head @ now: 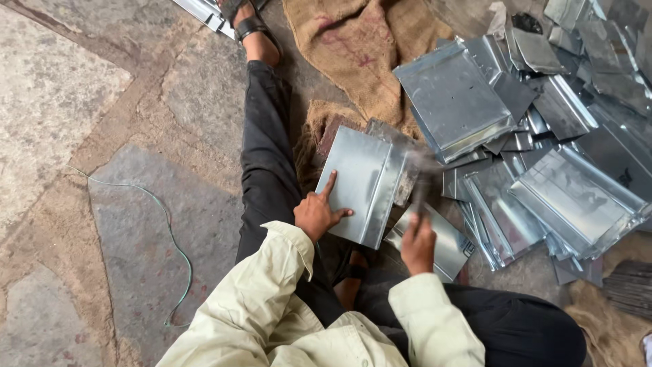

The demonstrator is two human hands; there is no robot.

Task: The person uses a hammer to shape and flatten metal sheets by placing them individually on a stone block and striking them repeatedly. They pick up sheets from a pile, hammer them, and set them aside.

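A bent sheet-metal piece [360, 183] lies in front of me on a block, with a raised fold along its right side. My left hand [316, 212] presses on its near left edge, fingers spread and forefinger pointing up the sheet. My right hand [417, 246] is closed around the handle of a hammer [419, 178], whose head is blurred just above the sheet's right fold. I sit on the ground in a cream shirt and dark trousers, left leg stretched out.
A large heap of similar folded metal sheets [543, 136] covers the ground to the right. A burlap sack [363, 47] lies beyond the workpiece. A thin green wire [166, 231] curls on the stone floor at left. A broom's bristles [628, 289] show at the right edge.
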